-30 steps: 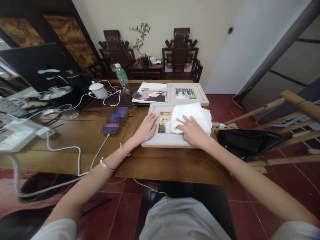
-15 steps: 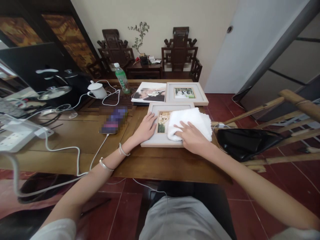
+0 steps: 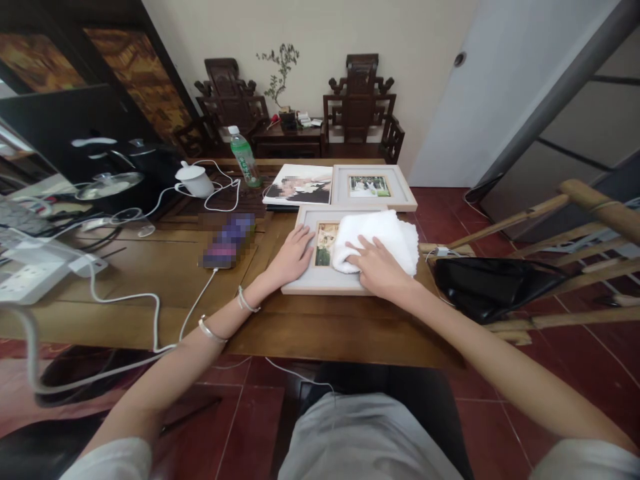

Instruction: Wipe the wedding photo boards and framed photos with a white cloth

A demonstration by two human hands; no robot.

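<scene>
A pale wooden picture frame [image 3: 306,283] lies flat on the wooden table [image 3: 320,327] in front of me. My left hand [image 3: 294,255] rests flat on the frame's left side, fingers spread, holding nothing. A folded white towel [image 3: 385,233] covers the right part of the frame. My right hand [image 3: 376,268] lies palm down on the near edge of the towel, fingers stretched over it. The photo inside the frame shows only at its left strip.
Behind the frame lie a second framed photo [image 3: 373,187] and a photo book [image 3: 300,185]. A phone [image 3: 229,240] on a white cable, a green bottle [image 3: 245,157], a white teapot [image 3: 194,179] and a power strip [image 3: 30,270] sit left. A black bag [image 3: 490,280] lies right.
My right hand has slid the towel a little to the left across the frame and slightly away from me. My left hand has stayed in place.
</scene>
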